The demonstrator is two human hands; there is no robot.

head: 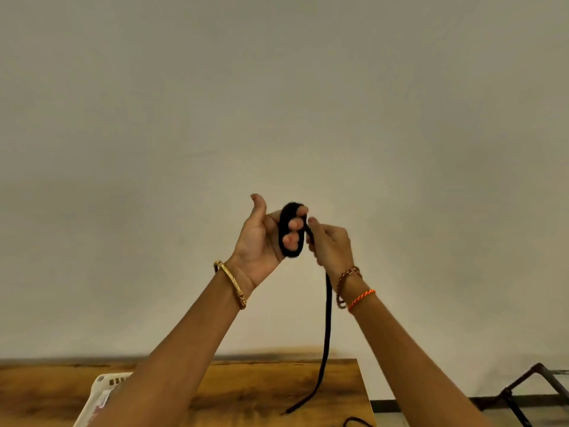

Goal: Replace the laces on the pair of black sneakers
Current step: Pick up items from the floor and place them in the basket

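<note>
A black lace (291,232) is seen wound in a coil around the curled fingers of the left hand (264,238), raised at centre frame. At 3 o'clock of the coil, the lace is pinched by the right hand (329,245), and its tail is left hanging toward 6 o'clock onto a wooden table (261,392). A white basket (106,386) is glimpsed at 7 o'clock. No sneakers are shown, so lacing progress cannot be told; one lace is judged to be out and bundled.

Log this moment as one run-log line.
stage: coiling lace | left hand: black lace looped round fingers | right hand: pinches lace beside coil | tail: hangs toward wooden table | sneakers: not in view
</note>
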